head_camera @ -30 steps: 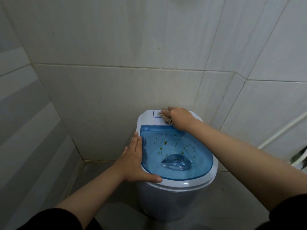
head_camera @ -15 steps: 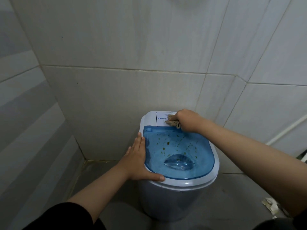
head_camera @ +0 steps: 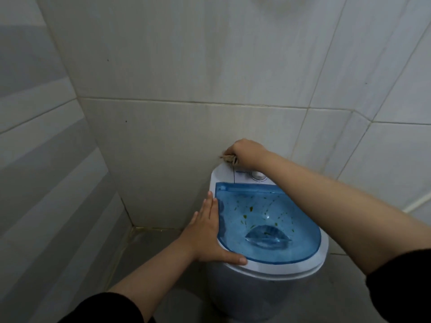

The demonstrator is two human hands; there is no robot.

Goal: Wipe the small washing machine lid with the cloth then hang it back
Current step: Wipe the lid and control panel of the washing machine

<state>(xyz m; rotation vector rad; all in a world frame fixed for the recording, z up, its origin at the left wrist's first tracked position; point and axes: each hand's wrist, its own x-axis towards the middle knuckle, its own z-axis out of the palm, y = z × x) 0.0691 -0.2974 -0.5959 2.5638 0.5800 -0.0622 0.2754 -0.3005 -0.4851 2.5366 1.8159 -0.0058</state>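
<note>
A small white washing machine (head_camera: 261, 292) stands on the floor against the tiled wall. Its translucent blue lid (head_camera: 300, 250) is closed and speckled with greenish-brown spots. My left hand (head_camera: 207, 231) lies flat on the machine's left rim, thumb along the front edge of the lid. My right hand (head_camera: 247, 152) is at the back of the machine, above the white control panel (head_camera: 224, 173), closed on a bunched beige cloth (head_camera: 229, 158) that touches the wall. A white knob (head_camera: 257, 176) shows just under my right wrist.
Pale tiled walls close in behind and on both sides, meeting in a corner at the left of the machine (head_camera: 133, 227). A white pipe (head_camera: 417, 202) runs along the right wall. Grey floor (head_camera: 149, 248) shows beside the machine.
My right hand with the cloth has moved from the front of the control panel up and back to its rear edge by the wall, uncovering the knob. My left hand stays put.
</note>
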